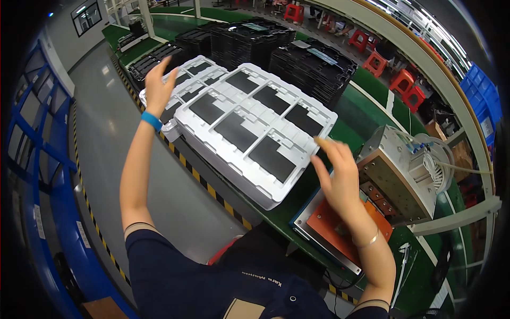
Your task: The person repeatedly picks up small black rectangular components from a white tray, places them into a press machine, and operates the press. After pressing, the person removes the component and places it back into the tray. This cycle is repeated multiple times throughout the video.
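Neither grip is closing on anything: the left hand (pixel 158 87) and the right hand (pixel 340 175) are hovering with fingers spread at opposite ends of the white moulded plastic tray (pixel 255 127) holding black rectangular panels, lying on the green counter (pixel 372 90). Taking both edges evenly, level, looks wisest. A metal fixture (pixel 396 175) is sitting just beside.

Black tray stacks (pixel 287 50) sit piled at the back of the green bench (pixel 366 109), and a boxy metal machine (pixel 398 178) with an orange plate (pixel 340 226) under it sits on the right. Red stools (pixel 404 82) line the far aisle, with blue crates (pixel 481 93) beyond them, a blue rack (pixel 37 154) on the left, and yellow-black tape (pixel 199 178) along the bench edge.
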A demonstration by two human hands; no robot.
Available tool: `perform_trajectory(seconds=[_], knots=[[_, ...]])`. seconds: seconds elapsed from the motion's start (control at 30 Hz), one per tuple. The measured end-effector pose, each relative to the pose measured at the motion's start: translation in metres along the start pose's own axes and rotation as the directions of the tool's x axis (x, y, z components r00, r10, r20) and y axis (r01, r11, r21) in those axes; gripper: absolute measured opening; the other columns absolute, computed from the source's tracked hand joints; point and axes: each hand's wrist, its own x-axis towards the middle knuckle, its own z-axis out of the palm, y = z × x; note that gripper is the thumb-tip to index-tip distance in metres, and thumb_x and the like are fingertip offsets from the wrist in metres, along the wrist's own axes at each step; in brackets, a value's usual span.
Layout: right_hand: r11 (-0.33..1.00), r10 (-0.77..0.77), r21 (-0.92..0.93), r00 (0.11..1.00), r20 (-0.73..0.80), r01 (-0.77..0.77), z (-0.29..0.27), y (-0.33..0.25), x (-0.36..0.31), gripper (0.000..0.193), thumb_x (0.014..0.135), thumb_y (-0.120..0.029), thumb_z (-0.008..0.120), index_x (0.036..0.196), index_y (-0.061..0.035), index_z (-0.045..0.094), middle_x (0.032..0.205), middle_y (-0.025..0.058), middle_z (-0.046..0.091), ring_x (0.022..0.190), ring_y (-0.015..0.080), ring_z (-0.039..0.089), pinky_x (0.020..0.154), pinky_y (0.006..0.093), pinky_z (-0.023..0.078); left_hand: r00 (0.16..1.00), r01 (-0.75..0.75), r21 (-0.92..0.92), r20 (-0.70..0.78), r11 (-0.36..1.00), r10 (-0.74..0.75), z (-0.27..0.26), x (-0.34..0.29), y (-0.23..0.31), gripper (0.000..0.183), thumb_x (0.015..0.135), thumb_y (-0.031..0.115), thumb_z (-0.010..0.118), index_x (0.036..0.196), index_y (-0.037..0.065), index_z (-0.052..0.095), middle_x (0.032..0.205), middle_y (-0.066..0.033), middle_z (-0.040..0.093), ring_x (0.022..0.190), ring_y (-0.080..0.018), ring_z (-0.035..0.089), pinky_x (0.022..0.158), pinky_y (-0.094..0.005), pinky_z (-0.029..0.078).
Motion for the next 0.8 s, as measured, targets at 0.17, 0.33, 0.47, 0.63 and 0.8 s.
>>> perform_trajectory(seconds=[0.17, 0.33, 0.47, 0.63, 0.8], knots=[[0.929, 0.177, -0.349, 0.977, 0.116, -0.126, 0.036, 0.044, 0.048, 0.045, 0.086, -0.034, 0.070, 0.112, 0.0016, 0.066, 0.109, 0.0187, 0.062, 0.105, 0.0357, 0.056, 0.089, 0.0425, 0.048, 0.822, -0.345, -0.271, 0.375, 0.899, 0.428, 0.065, 0.045, 0.114, 0.016, 0.085, 0.019, 0.070, 0.094, 0.006, 0.072, 0.096, -0.0135, 0.068, 0.104, -0.0301, 0.059, 0.090, -0.0392, 0.048], [0.860, 0.383, -0.441, 0.895, 0.226, -0.257, 0.055, 0.054, 0.077, 0.060, 0.078, -0.055, 0.071, 0.106, -0.0016, 0.070, 0.113, 0.0163, 0.062, 0.115, 0.0333, 0.052, 0.094, 0.0455, 0.044, 0.705, -0.461, -0.231, 0.491, 0.857, 0.512, 0.133, 0.044, 0.119, 0.021, 0.091, 0.026, 0.064, 0.088, 0.006, 0.072, 0.083, -0.0139, 0.066, 0.090, -0.0325, 0.059, 0.078, -0.0427, 0.049], [0.816, 0.536, -0.445, 0.773, 0.339, -0.370, 0.057, 0.052, 0.099, 0.066, 0.070, -0.054, 0.080, 0.105, 0.0004, 0.069, 0.113, 0.0177, 0.065, 0.113, 0.0316, 0.057, 0.091, 0.0421, 0.045, 0.752, -0.383, -0.224, 0.487, 0.896, 0.444, 0.147, 0.038, 0.119, 0.036, 0.092, 0.034, 0.061, 0.077, 0.003, 0.073, 0.073, -0.0104, 0.066, 0.086, -0.0289, 0.056, 0.076, -0.0417, 0.047], [0.931, 0.359, -0.013, 0.907, 0.220, -0.365, 0.054, 0.070, 0.095, 0.039, 0.068, -0.024, 0.084, 0.097, -0.0042, 0.067, 0.092, 0.0147, 0.071, 0.091, 0.0309, 0.068, 0.080, 0.0388, 0.051, 0.765, -0.505, -0.104, 0.405, 0.857, 0.500, 0.147, 0.047, 0.126, 0.044, 0.092, 0.037, 0.061, 0.064, 0.005, 0.071, 0.064, -0.0068, 0.063, 0.081, -0.0244, 0.055, 0.081, -0.0382, 0.044], [0.968, 0.156, 0.214, 0.984, -0.087, -0.135, 0.021, 0.020, 0.073, 0.022, 0.075, -0.003, 0.076, 0.093, -0.0027, 0.062, 0.092, 0.0174, 0.069, 0.088, 0.0339, 0.069, 0.075, 0.0381, 0.053, 0.818, -0.533, -0.136, 0.171, 0.835, 0.550, 0.118, 0.056, 0.138, 0.038, 0.092, 0.032, 0.063, 0.063, 0.008, 0.069, 0.060, -0.0026, 0.058, 0.073, -0.0227, 0.052, 0.079, -0.0383, 0.041]])
